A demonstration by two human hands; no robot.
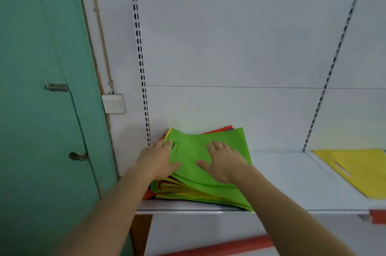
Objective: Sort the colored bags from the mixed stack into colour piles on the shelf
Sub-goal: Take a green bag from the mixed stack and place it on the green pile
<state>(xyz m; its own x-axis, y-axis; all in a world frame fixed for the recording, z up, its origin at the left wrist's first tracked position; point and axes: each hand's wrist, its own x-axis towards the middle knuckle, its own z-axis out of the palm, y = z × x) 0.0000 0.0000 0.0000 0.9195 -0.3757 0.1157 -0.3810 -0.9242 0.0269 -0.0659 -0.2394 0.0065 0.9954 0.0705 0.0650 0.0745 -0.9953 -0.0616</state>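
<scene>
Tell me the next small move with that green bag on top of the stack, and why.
Probably lift the green bag off the mixed stack and start a green pile on the bare shelf. Both the left hand and right hand already rest on it, and only a yellow bag lies sorted, farther right.

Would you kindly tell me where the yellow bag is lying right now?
The yellow bag lies flat on the white shelf at the far right of the head view, apart from the mixed stack on the left.
</scene>
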